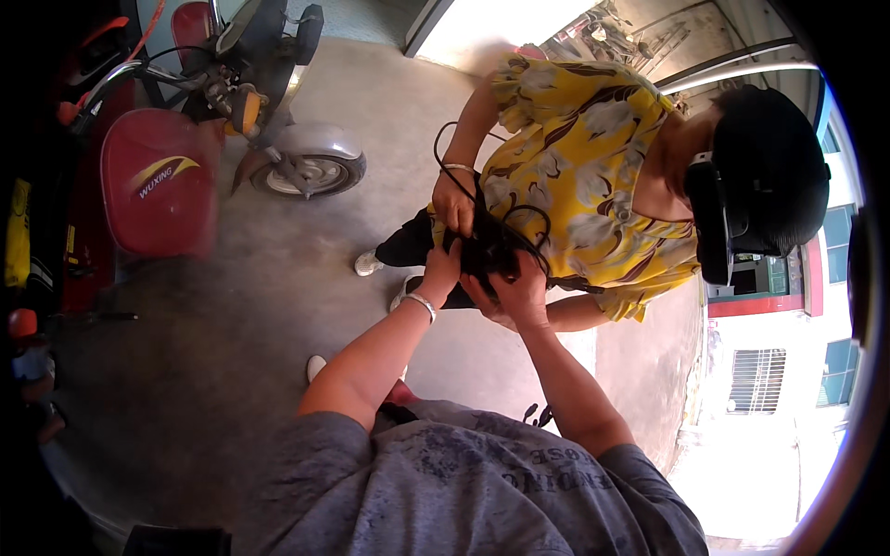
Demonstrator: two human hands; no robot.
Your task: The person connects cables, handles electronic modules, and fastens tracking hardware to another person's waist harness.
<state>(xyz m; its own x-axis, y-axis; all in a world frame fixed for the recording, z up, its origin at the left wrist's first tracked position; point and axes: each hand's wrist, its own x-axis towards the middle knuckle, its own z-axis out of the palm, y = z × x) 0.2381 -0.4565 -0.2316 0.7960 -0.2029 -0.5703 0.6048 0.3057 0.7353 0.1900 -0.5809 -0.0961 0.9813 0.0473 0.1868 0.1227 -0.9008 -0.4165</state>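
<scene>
Sitting between two people in mid-air: black device (489, 252), exact kind unclear. Black cable (548, 236) looping beside it, apparently left slack to allow handling. Left hand (445, 269) gripping device's one side; right hand (524, 289) gripping other, thumb over top, probably for steadying from both sides. Co-worker's upper hand (453, 202) reaching onto far edge; co-worker's lower hand (489, 312) lying near right hand, seemingly sharing support, grip impossible to tell. Beyond: co-worker (584, 157) wearing yellow patterned shirt, facing in; grey-fendered scooter (320, 141) standing on concrete floor (278, 306).
</scene>
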